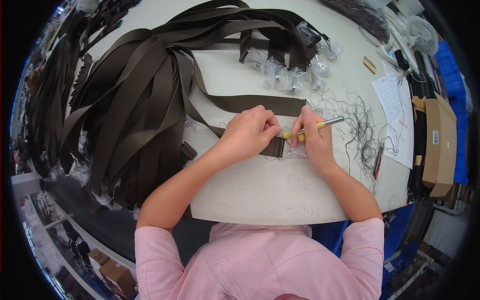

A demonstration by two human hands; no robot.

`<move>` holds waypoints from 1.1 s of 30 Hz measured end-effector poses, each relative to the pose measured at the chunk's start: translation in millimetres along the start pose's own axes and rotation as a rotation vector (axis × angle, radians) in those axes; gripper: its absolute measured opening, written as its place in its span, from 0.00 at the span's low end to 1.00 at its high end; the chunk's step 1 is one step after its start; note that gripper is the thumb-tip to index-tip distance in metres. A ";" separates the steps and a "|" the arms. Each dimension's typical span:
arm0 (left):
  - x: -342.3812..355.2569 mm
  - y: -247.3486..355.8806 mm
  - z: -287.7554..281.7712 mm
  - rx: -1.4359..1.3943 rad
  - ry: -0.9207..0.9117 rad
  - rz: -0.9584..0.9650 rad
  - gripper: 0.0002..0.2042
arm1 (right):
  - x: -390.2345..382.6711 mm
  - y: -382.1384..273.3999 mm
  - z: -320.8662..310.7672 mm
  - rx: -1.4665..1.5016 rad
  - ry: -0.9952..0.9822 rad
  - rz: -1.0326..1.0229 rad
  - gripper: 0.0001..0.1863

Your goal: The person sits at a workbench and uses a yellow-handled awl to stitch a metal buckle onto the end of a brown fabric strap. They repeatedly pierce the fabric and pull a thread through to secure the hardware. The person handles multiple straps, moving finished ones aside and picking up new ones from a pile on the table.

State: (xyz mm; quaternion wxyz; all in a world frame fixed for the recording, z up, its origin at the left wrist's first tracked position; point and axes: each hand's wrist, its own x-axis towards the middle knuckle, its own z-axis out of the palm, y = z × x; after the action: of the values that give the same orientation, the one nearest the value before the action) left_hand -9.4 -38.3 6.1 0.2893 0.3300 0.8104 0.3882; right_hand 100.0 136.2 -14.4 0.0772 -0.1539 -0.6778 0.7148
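Observation:
A dark brown webbing strap (255, 103) runs in from the left and ends near my hands. Below it lies another stitched strap end (273, 148) with a wire metal ring (286, 154). My left hand (252, 131) is closed in a pinch just above that stitched end; whatever sits between its fingertips is too small to make out. In my right hand (315, 137) is a slim silver-and-yellow pen-like tool (332, 121), gripped between thumb and fingers, its yellow end pointing toward my left fingertips. Clear plastic wrap shows under the right hand.
A large heap of brown straps (130, 85) covers the table's left side. Plastic-wrapped metal fittings (280, 75) lie at the back. To the right are loose dark threads (362, 125), a red-and-black tool (378, 160), paper sheets (392, 95), a white fan (422, 34) and a cardboard box (440, 145).

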 end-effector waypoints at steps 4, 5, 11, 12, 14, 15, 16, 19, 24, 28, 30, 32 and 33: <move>-0.3 -0.8 0.5 -0.012 0.012 0.012 0.11 | 0.7 2.4 -0.6 -0.005 -0.007 -0.010 0.29; 0.4 -1.6 0.0 -0.045 -0.007 -0.014 0.11 | 0.7 2.9 -0.6 -0.008 -0.009 -0.014 0.30; -16.3 -5.9 -34.8 0.133 -0.073 0.272 0.23 | 0.3 5.6 -15.5 0.088 0.069 -0.078 0.28; -20.2 -2.2 -33.1 0.223 -0.090 0.252 0.23 | -1.2 3.6 -17.5 0.070 0.083 -0.127 0.26; -31.1 4.2 -31.9 0.399 -0.097 0.193 0.24 | -5.5 -6.5 -16.6 0.030 0.081 -0.227 0.24; -30.6 3.6 -33.2 0.402 -0.116 0.247 0.21 | -6.6 -0.7 -19.2 0.057 0.043 -0.379 0.19; -27.6 2.5 -35.7 0.369 -0.178 0.208 0.20 | -5.3 -6.6 -14.0 -0.029 0.067 -0.463 0.18; -18.8 -2.2 -42.4 0.296 -0.308 0.225 0.15 | -9.2 -24.5 -7.2 -0.280 0.080 -0.640 0.10; -15.1 -8.6 -20.2 0.585 0.208 0.642 0.12 | -13.0 -30.4 -13.6 -0.834 -0.078 -0.842 0.15; -16.8 -13.1 -14.4 0.386 0.110 0.603 0.14 | -28.0 -14.0 -19.6 -1.024 -0.223 -0.892 0.14; -19.2 -12.3 -16.7 0.166 0.035 0.477 0.14 | -32.8 -8.2 -25.1 -1.060 -0.271 -0.897 0.14; -20.0 -14.6 -18.8 -0.050 -0.006 0.347 0.15 | -38.5 -8.0 -27.6 -1.062 -0.291 -0.863 0.12; -19.2 -13.2 -21.0 -0.072 -0.044 0.307 0.15 | -39.3 -9.0 -27.6 -1.003 -0.255 -0.833 0.11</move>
State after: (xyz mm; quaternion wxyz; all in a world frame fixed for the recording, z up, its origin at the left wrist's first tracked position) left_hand -16.9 -68.4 10.5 0.2559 0.4481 0.7294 0.4491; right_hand 145.0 150.4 -1.9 0.1855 0.1893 -0.9349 0.2359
